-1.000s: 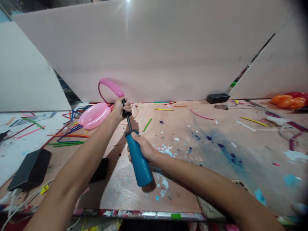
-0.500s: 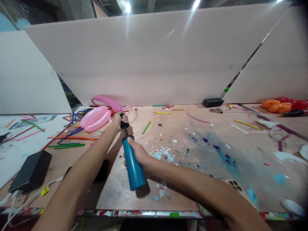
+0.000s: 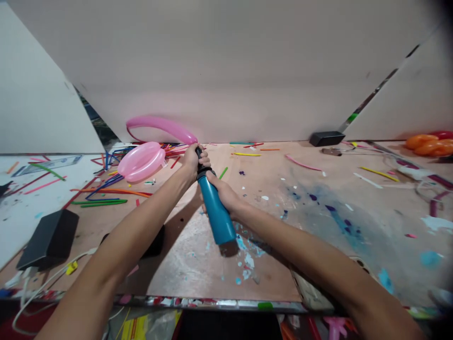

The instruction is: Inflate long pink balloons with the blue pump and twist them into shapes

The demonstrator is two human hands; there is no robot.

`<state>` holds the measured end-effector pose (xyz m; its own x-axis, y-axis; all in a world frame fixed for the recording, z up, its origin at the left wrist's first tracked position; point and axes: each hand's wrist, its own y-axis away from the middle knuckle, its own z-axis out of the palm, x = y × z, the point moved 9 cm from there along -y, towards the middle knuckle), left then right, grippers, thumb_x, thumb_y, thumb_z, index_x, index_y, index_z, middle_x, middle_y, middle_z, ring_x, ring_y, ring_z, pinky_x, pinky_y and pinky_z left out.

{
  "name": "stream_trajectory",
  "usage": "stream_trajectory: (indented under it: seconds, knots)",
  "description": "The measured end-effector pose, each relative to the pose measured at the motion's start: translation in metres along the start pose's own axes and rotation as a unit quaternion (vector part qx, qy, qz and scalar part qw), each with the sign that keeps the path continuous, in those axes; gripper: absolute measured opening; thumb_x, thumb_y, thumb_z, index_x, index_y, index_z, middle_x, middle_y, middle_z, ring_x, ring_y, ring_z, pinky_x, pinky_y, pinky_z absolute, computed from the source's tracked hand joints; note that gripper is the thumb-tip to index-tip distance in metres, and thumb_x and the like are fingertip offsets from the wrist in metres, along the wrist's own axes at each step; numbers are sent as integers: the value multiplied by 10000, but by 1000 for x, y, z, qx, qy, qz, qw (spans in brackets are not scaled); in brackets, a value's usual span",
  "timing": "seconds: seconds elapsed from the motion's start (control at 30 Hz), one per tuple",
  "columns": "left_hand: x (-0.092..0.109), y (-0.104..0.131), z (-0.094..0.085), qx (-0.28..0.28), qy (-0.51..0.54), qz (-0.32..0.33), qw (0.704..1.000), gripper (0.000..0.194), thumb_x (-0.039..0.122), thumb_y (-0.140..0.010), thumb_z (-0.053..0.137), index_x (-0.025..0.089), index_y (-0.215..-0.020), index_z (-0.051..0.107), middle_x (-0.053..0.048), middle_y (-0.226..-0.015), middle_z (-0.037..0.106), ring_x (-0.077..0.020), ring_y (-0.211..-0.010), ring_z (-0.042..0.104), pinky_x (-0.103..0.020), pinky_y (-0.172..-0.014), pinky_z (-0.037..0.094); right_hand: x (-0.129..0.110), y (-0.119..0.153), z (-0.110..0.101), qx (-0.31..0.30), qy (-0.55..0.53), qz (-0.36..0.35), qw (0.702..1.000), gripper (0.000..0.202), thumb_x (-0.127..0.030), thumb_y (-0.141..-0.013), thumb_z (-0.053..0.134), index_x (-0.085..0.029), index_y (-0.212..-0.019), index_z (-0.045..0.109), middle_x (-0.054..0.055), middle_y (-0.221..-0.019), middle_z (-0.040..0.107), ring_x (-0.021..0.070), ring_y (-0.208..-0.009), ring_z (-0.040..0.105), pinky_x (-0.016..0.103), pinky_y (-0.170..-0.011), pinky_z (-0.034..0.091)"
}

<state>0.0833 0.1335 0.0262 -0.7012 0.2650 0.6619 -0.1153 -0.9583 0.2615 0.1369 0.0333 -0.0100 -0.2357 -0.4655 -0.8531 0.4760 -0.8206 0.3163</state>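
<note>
1. Two hands were on one blue pump [image 3: 217,212], held over the middle of the tabletop [image 3: 265,288], nearer its far edge than its near one.
2. The left hand [image 3: 193,161] was curled round the pump's black handle [image 3: 200,155], fingers closed. The long balloon [image 3: 163,125] met that hand at its top; whether the fingertips also pinched its neck, I could not tell.
3. The right hand [image 3: 224,194] was wrapped round the upper barrel, thumb near the black collar [image 3: 204,171] — just beside the left hand, on the side of the near edge.
4. The pump's long axis ran aslant, from the handle toward the near edge and a little to the right. Its wide end pointed away from the left hand.
5. The long balloon went the other way: out leftward from the left hand, arching before the white panel [image 3: 212,99], its thin tail bent back at the left end.
6. So the left hand was the nearer to the balloon — the right lay beyond it, on the barrel.
7. A pink balloon loop [image 3: 141,163] lay left of the left hand, apart from it, toward the tabletop's far left corner.
</note>
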Motion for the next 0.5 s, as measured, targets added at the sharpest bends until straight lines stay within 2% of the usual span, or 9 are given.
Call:
stream_trajectory:
  seconds: [0.07, 0.13, 0.2, 0.27, 0.37, 0.43, 0.5]
  knots:
    - [10, -9, 0, 2, -9, -8, 1000, 245, 215, -895, 371, 186, -652, 376, 81, -447, 277, -35, -261, 261, -129, -293, 186, 9, 12, 7, 14, -23, 18, 999, 447, -609, -940, 388, -191, -828, 502, 14, -585, 576, 139, -449, 566, 245, -412, 468]
    - [31, -20, -4, 7, -9, 2, 1000, 265, 216, -909, 360, 187, -646, 361, 80, -441, 270, -30, -260, 262, -121, -293, 183, 24, 26, 18, 16, -41, 30, 999, 447, -617, -936, 382, -191, -850, 491, 9, -599, 577, 135, -450, 575, 238, -409, 466]
    - [52, -28, -11, 19, -8, 11, 1000, 271, 209, -918, 364, 187, -648, 351, 82, -437, 267, -23, -260, 255, -114, -293, 176, 43, 37, 27, 3, -48, 45, 998, 420, -623, -921, 414, -206, -922, 468, -13, -608, 574, 136, -442, 575, 248, -414, 481]
    - [62, -30, -16, 15, -5, 8, 1000, 266, 202, -923, 371, 187, -658, 354, 81, -441, 284, -19, -263, 253, -112, -293, 177, 55, 39, 32, -26, -35, 51, 998, 421, -636, -890, 471, -223, -967, 445, -32, -618, 572, 140, -440, 576, 269, -422, 500]
    - [56, -19, -12, -4, -16, 22, 1000, 250, 213, -925, 369, 189, -676, 363, 83, -447, 293, -26, -264, 263, -121, -299, 183, 47, 24, 21, -29, 17, 5, 999, 438, -633, -842, 559, -227, -970, 451, -43, -628, 571, 134, -444, 569, 275, -420, 509]
    - [42, -7, -4, -8, -46, 43, 998, 234, 227, -923, 369, 197, -691, 369, 91, -446, 266, -37, -255, 251, -133, -300, 165, 27, 10, 7, -8, 37, -37, 999, 418, -606, -837, 587, -228, -964, 460, -48, -616, 561, 132, -441, 557, 276, -415, 509]
    - [26, 5, 9, -32, -72, 47, 996, 212, 243, -927, 374, 206, -720, 391, 94, -458, 275, -46, -256, 245, -147, -302, 163, 5, 0, 1, -12, 32, -65, 997, 365, -563, -861, 576, -225, -952, 472, -46, -596, 553, 135, -437, 551, 276, -420, 506]
